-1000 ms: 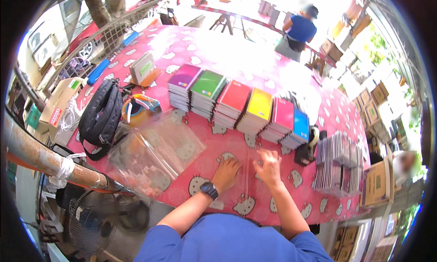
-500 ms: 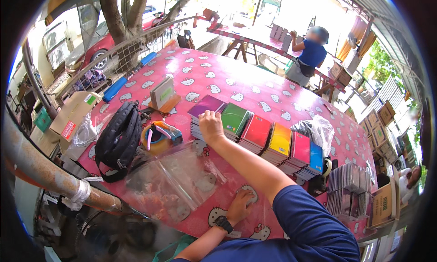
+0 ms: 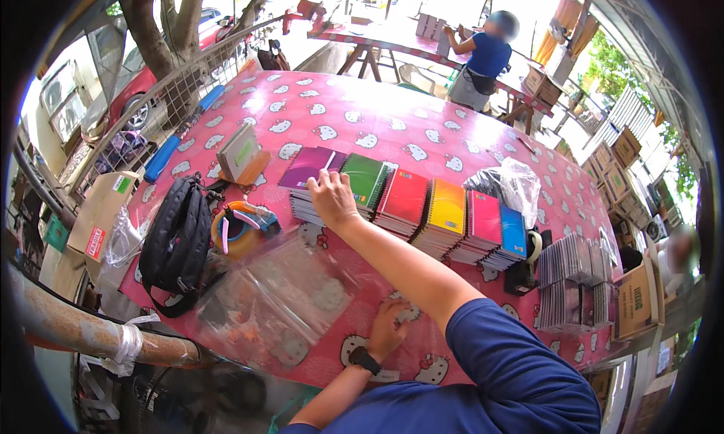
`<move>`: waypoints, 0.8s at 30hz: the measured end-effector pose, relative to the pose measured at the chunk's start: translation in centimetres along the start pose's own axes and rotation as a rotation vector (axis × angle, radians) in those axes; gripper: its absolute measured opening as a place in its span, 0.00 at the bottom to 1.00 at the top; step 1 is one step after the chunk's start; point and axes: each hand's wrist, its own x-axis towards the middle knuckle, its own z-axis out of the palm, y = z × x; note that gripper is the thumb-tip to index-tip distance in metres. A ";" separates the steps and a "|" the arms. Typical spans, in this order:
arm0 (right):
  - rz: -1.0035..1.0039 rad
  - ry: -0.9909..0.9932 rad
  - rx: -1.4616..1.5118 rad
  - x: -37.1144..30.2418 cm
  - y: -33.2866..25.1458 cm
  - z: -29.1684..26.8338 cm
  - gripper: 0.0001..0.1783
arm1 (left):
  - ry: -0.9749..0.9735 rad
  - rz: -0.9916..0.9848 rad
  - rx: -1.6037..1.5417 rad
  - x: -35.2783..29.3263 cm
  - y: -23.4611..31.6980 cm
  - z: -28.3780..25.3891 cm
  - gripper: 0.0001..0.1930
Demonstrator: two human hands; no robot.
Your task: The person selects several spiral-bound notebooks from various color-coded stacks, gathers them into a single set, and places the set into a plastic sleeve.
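A row of spiral notebook stacks crosses the middle of the table: purple [image 3: 300, 170], green [image 3: 364, 176], red [image 3: 405, 196], yellow [image 3: 446, 206], pink [image 3: 483, 215] and blue [image 3: 513, 232]. My right hand [image 3: 334, 199] reaches to the left end of the row, its fingers bent over the near right edge of the top purple notebook, which lies askew over the one beneath. Close to the table's near edge, my left hand [image 3: 388, 328], with a black watch at the wrist, rests on the tablecloth with loosely curled fingers and nothing in it. Clear plastic bags [image 3: 298, 279] lie left of it.
A black backpack [image 3: 177, 234], a tape roll [image 3: 240, 230] and a small upright block [image 3: 240, 156] stand left. Shrink-wrapped stacks [image 3: 573, 283] and a carton [image 3: 637, 302] are at the right. A rusty pole [image 3: 90, 325] runs along the near left. Another person [image 3: 486, 57] works at a far table.
The view has shifted, so the table's things sit farther left. The top purple notebook has turned out of line with its stack under my right hand. My left hand stays on the table.
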 end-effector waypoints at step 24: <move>1.040 -1.121 0.900 -20.7 11.0 -16.8 0.15 | -0.387 -0.472 -0.886 2.0 -0.4 -3.8 0.26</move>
